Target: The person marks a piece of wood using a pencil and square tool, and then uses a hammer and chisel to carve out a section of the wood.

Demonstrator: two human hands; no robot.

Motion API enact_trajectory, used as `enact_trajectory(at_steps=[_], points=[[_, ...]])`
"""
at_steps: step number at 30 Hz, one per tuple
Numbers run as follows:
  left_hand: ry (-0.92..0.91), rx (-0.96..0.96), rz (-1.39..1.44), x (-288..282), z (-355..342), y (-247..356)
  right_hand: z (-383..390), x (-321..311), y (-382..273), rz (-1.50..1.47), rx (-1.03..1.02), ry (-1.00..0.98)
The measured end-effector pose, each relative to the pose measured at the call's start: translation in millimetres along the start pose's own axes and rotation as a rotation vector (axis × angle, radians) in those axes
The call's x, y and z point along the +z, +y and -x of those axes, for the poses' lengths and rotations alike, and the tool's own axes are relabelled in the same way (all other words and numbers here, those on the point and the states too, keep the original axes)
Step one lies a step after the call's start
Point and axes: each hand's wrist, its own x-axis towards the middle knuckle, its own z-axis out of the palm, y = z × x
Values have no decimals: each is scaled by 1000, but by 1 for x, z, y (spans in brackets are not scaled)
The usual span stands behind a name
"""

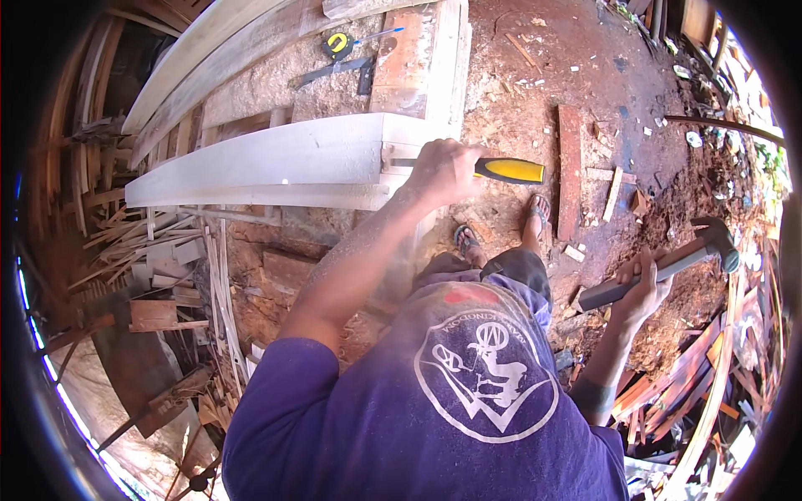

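Observation:
My left hand (447, 171) is closed around a chisel (514, 170) with a yellow and black handle. The chisel lies roughly level, and its metal blade reaches left to the end of a pale planed beam (267, 154). My fingers cover part of the tool, and whether the tip touches the wood is hard to tell. Out to the right, my right hand (642, 285) grips a claw hammer (681, 260) by its dark handle. The hammer's head points up and to the right, well apart from the chisel.
Beyond the beam, a tape measure (337, 45), a blue pen (380, 35) and a dark square (338, 73) lie on the dusty bench. A reddish board (570, 171) rests on the dirt floor. Offcuts (167, 250) pile up at left, with more wood scraps (685, 367) at lower right.

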Motion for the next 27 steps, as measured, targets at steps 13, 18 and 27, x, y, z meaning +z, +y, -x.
enact_trajectory(at_steps=[13,18,27], points=[[43,-35,-11,17,-6,-10,41,39,79,458,288,-561],[12,-50,-51,19,-6,-14,1,20,47,14,-51,-108],[-81,-74,-98,10,-2,-14,35,38,91,362,237,-531]])
